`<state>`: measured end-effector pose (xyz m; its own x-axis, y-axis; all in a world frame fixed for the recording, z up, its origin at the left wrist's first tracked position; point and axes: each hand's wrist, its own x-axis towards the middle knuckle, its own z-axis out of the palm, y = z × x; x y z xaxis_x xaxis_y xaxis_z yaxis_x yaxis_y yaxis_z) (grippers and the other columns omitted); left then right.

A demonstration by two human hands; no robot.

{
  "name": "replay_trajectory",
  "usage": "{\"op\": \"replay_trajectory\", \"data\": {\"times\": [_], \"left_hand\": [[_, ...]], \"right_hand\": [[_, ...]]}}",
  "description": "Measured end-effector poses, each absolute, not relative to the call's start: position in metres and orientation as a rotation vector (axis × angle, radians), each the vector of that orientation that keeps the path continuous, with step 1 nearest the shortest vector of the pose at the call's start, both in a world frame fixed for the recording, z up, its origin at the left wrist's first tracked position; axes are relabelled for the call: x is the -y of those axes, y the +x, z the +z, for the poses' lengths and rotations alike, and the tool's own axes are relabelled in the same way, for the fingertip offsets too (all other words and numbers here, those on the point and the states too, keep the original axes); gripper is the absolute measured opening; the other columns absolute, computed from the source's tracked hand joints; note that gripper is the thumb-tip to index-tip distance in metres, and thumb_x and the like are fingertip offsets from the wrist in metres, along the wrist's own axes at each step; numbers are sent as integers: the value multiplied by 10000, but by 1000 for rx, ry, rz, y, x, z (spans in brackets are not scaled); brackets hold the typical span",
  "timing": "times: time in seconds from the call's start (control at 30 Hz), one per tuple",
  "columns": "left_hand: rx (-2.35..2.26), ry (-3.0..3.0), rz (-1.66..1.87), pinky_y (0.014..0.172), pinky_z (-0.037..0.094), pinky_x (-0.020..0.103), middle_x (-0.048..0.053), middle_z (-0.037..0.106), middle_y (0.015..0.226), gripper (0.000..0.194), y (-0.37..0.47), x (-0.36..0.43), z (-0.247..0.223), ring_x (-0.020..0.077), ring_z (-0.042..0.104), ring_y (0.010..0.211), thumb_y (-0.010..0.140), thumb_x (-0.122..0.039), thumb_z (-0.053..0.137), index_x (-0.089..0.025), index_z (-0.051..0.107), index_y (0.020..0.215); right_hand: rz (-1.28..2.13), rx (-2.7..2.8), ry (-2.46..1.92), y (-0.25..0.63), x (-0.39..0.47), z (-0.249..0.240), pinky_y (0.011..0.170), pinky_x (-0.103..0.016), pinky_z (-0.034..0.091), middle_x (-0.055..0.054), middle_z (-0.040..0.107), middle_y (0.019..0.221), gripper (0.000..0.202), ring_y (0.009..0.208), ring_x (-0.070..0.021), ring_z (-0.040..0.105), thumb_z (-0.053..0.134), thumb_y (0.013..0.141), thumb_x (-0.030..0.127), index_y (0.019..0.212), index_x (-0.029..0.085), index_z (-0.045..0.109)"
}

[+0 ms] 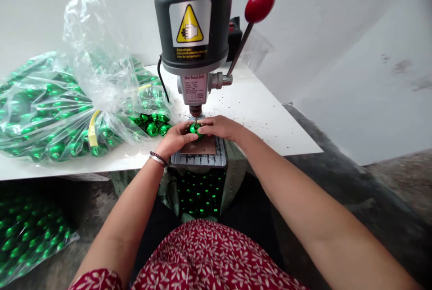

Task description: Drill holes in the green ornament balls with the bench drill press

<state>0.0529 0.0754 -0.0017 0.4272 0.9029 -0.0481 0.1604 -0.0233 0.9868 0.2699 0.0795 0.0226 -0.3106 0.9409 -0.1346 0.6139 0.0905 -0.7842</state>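
A shiny green ball [195,129], like a bauble, is held between my two hands under the bit of a mini bench drill [195,88]. My left hand [177,138] grips it from the left, thumb in front. From the right, my right hand [218,128] closes its fingers on the same ball. The thin drill bit [196,120] points down at the ball's top; whether it has entered cannot be made out. Beneath the ball lies a brown board [202,147] on the drill's metal base [199,160].
A large clear bag of green balls [50,114] rests on the white table [276,130] at left, with loose balls [152,129] beside my left hand. The red-knobbed lever [259,4] rises at right. Below are a sack of balls [232,177] and another bag [30,236].
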Motion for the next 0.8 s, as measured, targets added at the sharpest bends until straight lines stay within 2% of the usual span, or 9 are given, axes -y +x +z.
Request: {"op": "replay_trajectory", "data": {"times": [0.13, 0.23, 0.37, 0.67, 0.73, 0.8], "left_hand": [[-1145, 1671, 870, 1153, 522, 447, 103, 757, 1342, 655, 57, -56, -9, 307, 682, 1278, 779, -269, 828, -174, 679, 1410], [-1234, 1823, 861, 1224, 467, 463, 125, 705, 1459, 669, 61, -50, -9, 329, 626, 1386, 808, -279, 816, -172, 658, 1449], [-1270, 1962, 802, 1216, 475, 496, 160, 694, 1473, 685, 63, -52, -10, 348, 628, 1390, 825, -317, 824, -155, 640, 1465], [-1392, 2040, 931, 1154, 534, 525, 175, 740, 1383, 583, 70, -45, -29, 343, 698, 1286, 874, -318, 797, -169, 660, 1421], [-1422, 2027, 967, 1132, 553, 522, 165, 756, 1354, 580, 72, -42, -30, 343, 710, 1265, 852, -294, 812, -176, 670, 1402], [-1426, 2036, 1009, 1117, 566, 514, 141, 770, 1327, 542, 76, -40, -33, 329, 728, 1225, 850, -268, 807, -194, 685, 1372]], "right_hand": [[1001, 1941, -1516, 267, -62, 21, 1122, -405, 523, 60, 804, 1216, 448, 1196, -240, 721, 746, 806, 386, 1251, 410, 787], [970, 1923, -1532, 267, -54, 19, 1148, -442, 512, 33, 801, 1243, 452, 1250, -270, 712, 734, 821, 377, 1270, 394, 784], [969, 1912, -1530, 269, -54, 17, 1116, -476, 542, 13, 816, 1198, 448, 1198, -290, 740, 743, 809, 379, 1255, 387, 792], [994, 1801, -1484, 272, -41, 7, 1126, -510, 562, 2, 793, 1274, 472, 1193, -270, 756, 747, 816, 356, 1287, 375, 768], [934, 1728, -1503, 283, -36, 8, 1056, -500, 600, -22, 816, 1198, 469, 1100, -258, 782, 726, 837, 388, 1304, 360, 758], [847, 1645, -1506, 301, -35, 16, 977, -465, 626, -46, 831, 1103, 388, 1003, -239, 789, 685, 876, 461, 1223, 324, 791]]}}
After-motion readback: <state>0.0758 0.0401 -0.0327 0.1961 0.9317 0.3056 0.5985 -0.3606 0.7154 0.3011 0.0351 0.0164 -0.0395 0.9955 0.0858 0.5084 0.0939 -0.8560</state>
